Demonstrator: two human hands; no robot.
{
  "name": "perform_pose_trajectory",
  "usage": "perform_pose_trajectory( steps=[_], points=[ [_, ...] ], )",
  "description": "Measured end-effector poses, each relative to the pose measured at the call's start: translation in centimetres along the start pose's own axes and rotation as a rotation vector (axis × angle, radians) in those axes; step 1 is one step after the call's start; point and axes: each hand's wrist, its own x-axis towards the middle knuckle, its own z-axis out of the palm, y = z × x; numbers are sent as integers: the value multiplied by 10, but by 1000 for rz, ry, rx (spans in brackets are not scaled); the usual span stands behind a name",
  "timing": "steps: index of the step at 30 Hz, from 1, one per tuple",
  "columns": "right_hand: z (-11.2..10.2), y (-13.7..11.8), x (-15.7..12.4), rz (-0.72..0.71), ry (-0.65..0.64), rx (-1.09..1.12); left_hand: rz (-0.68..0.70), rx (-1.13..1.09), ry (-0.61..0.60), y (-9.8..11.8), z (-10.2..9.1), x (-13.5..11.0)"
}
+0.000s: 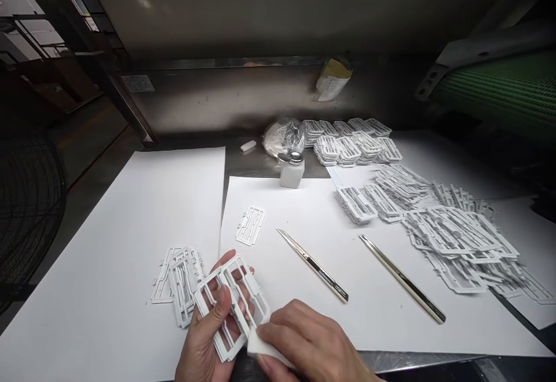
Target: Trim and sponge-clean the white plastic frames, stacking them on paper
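Observation:
My left hand (208,333) grips a white plastic frame (232,304) with long slots, tilted above the near edge of the paper. The thumb presses on its face, and fingers show through the openings behind. My right hand (313,341) pinches a white block (267,348), which looks like an eraser or sponge, against the frame's lower right edge. Left of my left hand lies a small pile of similar frames (185,280). One single frame (251,225) rests flat on the paper beyond. Two slim metal craft knives, a nearer one (313,265) and another (402,277), lie to the right.
Many stacked frames (456,237) spread across the right side, with neat stacks (347,141) at the back. A small white bottle with a metal lid (292,172) stands before a clear plastic bag (284,137). A small white block (248,146) lies left of it. White paper (108,243) covers the bench.

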Motion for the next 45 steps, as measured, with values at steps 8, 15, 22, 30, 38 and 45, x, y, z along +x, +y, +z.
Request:
perform_pose_trajectory(
  steps=[8, 15, 22, 30, 38, 45],
  points=[
    [0, -8, 3, -34, -18, -152, 11, -67, -30, -2, -6, 3],
    [-27, -12, -9, 164, -142, -99, -79, -63, -71, 5, -9, 2],
    [-23, -10, 0, 157, -36, -24, -81, -62, -114, 5, -7, -1],
    [0, -15, 10, -31, 25, -163, -83, -159, -133, -1, -15, 5],
    [-22, -20, 24, 107, -93, -42, -184, -174, -307, -2, -28, 3],
    [-13, -21, 48, 93, -169, -142, -179, -217, -415, -6, -37, 11]
  ],
)
